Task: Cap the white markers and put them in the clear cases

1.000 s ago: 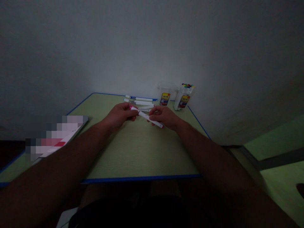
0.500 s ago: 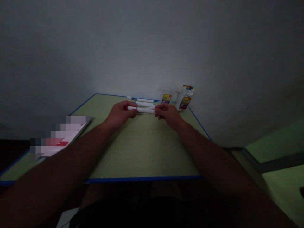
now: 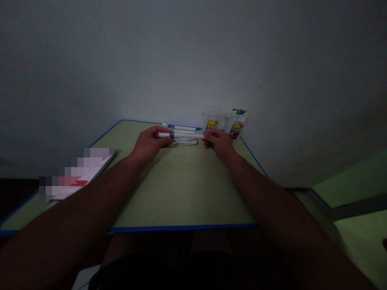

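Observation:
A white marker (image 3: 189, 136) with a pink end stretches level between my two hands over the table. My left hand (image 3: 152, 141) pinches it near the pink end, beside a dark grey band. At the opposite end, the fingers of my right hand (image 3: 219, 143) are closed on the white tip. Just behind and below it, several more white markers (image 3: 185, 128) lie on the table, partly covered by the held one. One marker with a dark end (image 3: 189, 143) lies nearest to me.
A clear plastic case (image 3: 211, 123) with a yellow label stands by the wall. To its right is a similar case (image 3: 236, 128) full of coloured markers. A white, partly blurred flat item (image 3: 96, 169) lies on the left of the blue-edged table (image 3: 187, 193).
Both hands have risen slightly and moved a little apart. The held marker has come into a straighter line between them, and the dark-ended marker beneath shows more.

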Action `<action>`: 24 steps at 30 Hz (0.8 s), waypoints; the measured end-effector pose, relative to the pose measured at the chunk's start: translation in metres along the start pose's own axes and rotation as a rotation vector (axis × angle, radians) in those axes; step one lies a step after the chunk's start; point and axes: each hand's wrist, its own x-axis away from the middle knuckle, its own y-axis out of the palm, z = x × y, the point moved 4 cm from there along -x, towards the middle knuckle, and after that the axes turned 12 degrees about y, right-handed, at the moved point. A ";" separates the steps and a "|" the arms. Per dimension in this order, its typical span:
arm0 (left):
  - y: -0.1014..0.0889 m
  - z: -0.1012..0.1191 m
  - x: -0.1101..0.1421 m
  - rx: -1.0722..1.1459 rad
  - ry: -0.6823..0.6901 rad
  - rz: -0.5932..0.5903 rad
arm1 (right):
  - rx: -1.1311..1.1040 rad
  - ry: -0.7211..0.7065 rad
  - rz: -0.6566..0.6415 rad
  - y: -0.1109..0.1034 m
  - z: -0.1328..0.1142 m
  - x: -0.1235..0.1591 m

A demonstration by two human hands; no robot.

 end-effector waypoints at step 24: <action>0.000 0.002 0.004 -0.107 0.037 -0.111 | 0.003 0.009 -0.129 0.013 0.004 0.006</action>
